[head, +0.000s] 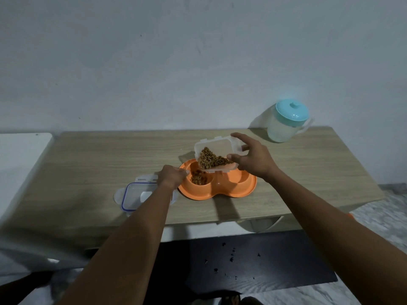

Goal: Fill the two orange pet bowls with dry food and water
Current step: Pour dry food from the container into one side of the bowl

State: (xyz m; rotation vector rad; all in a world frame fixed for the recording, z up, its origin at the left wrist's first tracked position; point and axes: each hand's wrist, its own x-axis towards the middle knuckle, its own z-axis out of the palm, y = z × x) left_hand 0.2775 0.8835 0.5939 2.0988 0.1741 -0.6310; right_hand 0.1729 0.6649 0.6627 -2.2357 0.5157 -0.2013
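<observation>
We held the clear plastic food container (214, 154) in our right hand (253, 159), the fingers over its far end and the thumb under the near edge, clamped on it. It was tilted steeply, open mouth turned toward us and down to the left, its long axis running roughly left to right above the orange double pet bowl (218, 183). Brown dry kibble (211, 160) had slid into the container's lower corner, and some of it lay already in the left bowl (199, 178) beneath the lip. The right bowl (241, 178) showed only orange inside, as far as we could see; part of it was hidden behind our wrist. The double bowl sat near the middle of the wooden tabletop (110, 155), its long axis left to right. Our left hand (171, 176) rested closed on the bowl's left rim, fingers curled over the edge. Just left of it, partly under our forearm, lay the container's clear lid (137, 195) with a blue seal and side clips, flat on the table. At the far right corner stood a translucent pitcher (284, 124) with a teal lid, handle to the right; we could not tell its contents. We could read no label or writing on anything.
</observation>
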